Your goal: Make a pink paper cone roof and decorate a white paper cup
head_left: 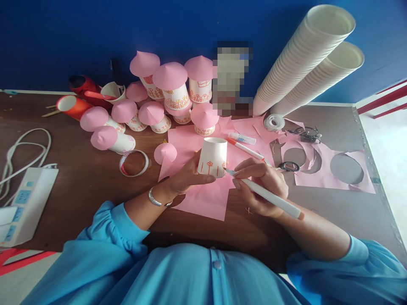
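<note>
A white paper cup with orange-red flowers and short lines drawn near its lower edge is held above pink paper. My left hand grips the cup from its left side and underneath, thumb along the bottom. Between the fingers of my right hand is a white marker, its tip at the cup's lower right beside a flower. An orange-and-white marker and a glue stick lie on the pink sheets behind the cup.
Several decorated cups with pink cone roofs stand behind and left. Tall cup stacks lean at the back right. Tape, scissors and cut pink paper lie right; a tape ring and power strip are left.
</note>
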The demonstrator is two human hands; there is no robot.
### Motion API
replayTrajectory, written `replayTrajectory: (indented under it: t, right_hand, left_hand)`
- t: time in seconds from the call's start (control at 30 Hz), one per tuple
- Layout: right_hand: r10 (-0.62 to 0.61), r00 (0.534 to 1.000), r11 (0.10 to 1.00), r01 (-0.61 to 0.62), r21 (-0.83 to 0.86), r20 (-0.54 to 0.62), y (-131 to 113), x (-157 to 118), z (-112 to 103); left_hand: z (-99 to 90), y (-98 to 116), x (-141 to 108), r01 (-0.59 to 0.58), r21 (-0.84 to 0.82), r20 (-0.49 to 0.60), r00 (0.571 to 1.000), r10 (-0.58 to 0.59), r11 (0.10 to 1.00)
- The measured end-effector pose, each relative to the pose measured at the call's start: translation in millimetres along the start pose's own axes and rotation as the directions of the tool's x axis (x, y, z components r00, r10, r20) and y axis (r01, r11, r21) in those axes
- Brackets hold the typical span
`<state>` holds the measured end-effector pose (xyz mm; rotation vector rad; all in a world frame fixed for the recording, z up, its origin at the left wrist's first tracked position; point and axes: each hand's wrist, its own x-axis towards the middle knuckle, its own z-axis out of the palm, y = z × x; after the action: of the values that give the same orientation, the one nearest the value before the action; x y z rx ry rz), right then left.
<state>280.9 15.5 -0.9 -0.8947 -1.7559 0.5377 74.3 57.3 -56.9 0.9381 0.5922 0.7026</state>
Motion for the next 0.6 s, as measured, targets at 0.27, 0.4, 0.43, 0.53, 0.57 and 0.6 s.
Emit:
replayTrajectory:
  t: [0.27,0.4,0.43,0.53,0.57,0.6]
  right_hand:
    - [-0.149,0.988,0.987,0.151,-0.052,0.048,6,3,1]
    - [-0.178,0.984,0.98,0.179,-0.087,0.021,11,1,4]
    - [-0.185,0.982,0.978,0.187,-0.097,0.023,12,1,5]
    - [-0.196,0.98,0.974,0.197,-0.115,0.023,15,0,6]
    - [-0.198,0.98,0.973,0.199,-0.117,0.019,16,-1,6]
    - [-0.199,0.98,0.973,0.199,-0.118,0.013,16,-1,7]
  left_hand:
    - [0.9,3,1,0.025,-0.001,0.007,1.0,-0.025,1.0]
    - [3.0,6,2,0.032,-0.018,0.041,0.999,-0.031,0.999]
    - [3.3,6,3,0.036,-0.015,0.038,0.999,-0.035,0.999]
    - [3.7,5,4,0.035,-0.008,0.03,0.999,-0.035,0.999]
    - [3.6,5,4,0.031,-0.01,0.029,0.999,-0.03,0.999]
    - [3.5,4,4,0.026,-0.015,0.03,0.999,-0.026,1.0]
